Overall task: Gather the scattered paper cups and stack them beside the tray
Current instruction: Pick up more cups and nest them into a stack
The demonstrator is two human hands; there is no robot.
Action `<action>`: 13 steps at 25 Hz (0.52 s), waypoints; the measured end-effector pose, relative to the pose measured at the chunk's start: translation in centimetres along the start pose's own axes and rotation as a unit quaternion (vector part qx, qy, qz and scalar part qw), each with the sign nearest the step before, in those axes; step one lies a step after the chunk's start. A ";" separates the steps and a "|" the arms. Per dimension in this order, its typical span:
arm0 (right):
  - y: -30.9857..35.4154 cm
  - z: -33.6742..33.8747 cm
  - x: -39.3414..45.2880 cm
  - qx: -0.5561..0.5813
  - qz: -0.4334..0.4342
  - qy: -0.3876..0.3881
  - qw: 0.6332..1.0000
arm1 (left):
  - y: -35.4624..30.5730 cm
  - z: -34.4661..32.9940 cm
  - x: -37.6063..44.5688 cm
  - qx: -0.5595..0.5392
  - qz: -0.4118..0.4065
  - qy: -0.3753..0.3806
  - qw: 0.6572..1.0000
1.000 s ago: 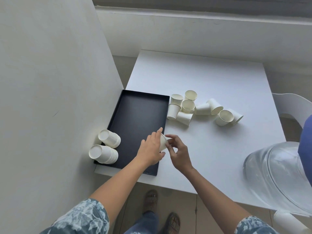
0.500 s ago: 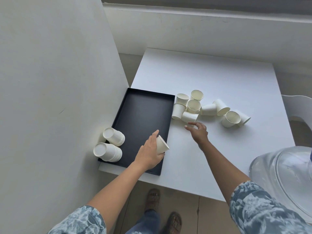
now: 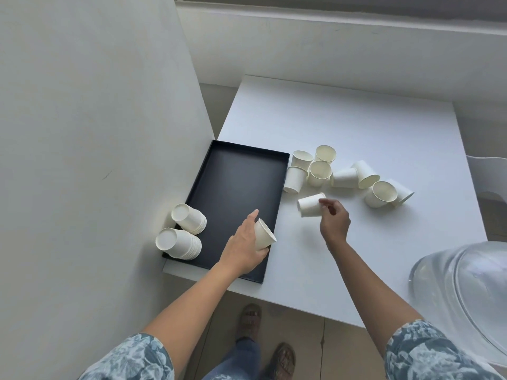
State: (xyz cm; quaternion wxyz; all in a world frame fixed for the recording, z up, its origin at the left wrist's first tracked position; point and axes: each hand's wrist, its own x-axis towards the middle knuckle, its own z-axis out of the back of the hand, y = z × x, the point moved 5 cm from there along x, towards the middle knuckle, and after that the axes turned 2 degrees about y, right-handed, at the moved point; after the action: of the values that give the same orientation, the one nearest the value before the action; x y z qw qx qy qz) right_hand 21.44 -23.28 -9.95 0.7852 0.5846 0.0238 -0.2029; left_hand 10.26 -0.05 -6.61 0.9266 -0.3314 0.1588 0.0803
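A black tray (image 3: 233,187) lies at the left edge of the white table (image 3: 356,133). My left hand (image 3: 242,248) hovers over the tray's near right corner, shut on a white paper cup (image 3: 262,233) that tilts mouth down to the right. My right hand (image 3: 333,219) pinches a second paper cup (image 3: 310,205) by its rim, lying sideways just above the table. Several loose cups (image 3: 319,172) lie scattered right of the tray, some upright, some tipped, with more cups (image 3: 381,194) further right. Two cup stacks (image 3: 181,242) (image 3: 190,218) lie on their sides in the tray's near left corner.
A white wall panel (image 3: 96,133) rises directly left of the tray. A clear plastic dome (image 3: 466,283) fills the near right corner, and a white chair (image 3: 491,171) shows at the right edge. My feet (image 3: 263,338) stand on the floor below the table's near edge.
My right hand left the cup held by my left hand, reached out to the scattered cups, and now holds one drawn back from the pile. My left hand stayed over the tray.
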 end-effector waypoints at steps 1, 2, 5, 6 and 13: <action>0.4 0.0 -0.9 0.004 0.033 0.010 0.999 | -0.1 -0.2 0.1 0.005 0.002 0.000 1.000; 0.8 -0.3 -2.0 0.006 0.065 0.032 0.997 | -0.2 -0.4 0.1 0.008 0.004 0.000 1.000; 1.4 -1.4 -5.3 -0.007 0.156 0.111 0.981 | -0.7 -0.9 0.2 0.003 0.007 -0.003 1.000; 1.4 -1.7 -6.3 -0.014 0.179 0.131 0.975 | -0.9 -1.0 0.2 -0.001 0.009 -0.006 1.000; 1.0 -1.1 -9.6 -0.006 0.220 0.165 0.961 | -2.7 -1.9 0.6 0.006 0.002 -0.007 1.000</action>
State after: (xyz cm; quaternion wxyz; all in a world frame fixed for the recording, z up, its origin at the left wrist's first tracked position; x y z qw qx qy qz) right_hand 13.20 -19.28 -6.78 0.7992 0.5959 0.0247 0.0743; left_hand 11.00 -3.32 -6.63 0.9294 -0.3251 0.1537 0.0835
